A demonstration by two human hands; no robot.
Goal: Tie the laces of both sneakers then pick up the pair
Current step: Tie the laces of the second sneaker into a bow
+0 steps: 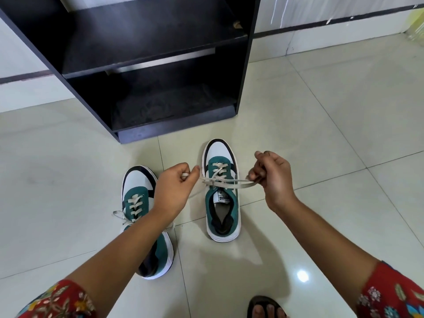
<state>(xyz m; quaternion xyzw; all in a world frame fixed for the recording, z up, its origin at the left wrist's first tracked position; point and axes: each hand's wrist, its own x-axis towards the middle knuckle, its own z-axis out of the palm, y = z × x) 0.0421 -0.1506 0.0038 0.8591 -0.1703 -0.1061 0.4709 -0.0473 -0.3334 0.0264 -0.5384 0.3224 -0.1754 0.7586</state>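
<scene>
Two green, white and black sneakers stand on the tiled floor, toes pointing away from me. The right sneaker (221, 196) has its beige lace (226, 180) pulled taut sideways across the tongue. My left hand (175, 189) pinches one lace end at the shoe's left. My right hand (273, 177) pinches the other end, a loop, at the shoe's right. The left sneaker (140, 203) lies partly under my left forearm, with a tied bow (120, 215) showing on its left side.
A black open shelf unit (160, 72) stands on the floor just beyond the sneakers. My sandalled foot (266, 308) shows at the bottom edge. Pale glossy floor tiles (344, 134) spread to the right and left.
</scene>
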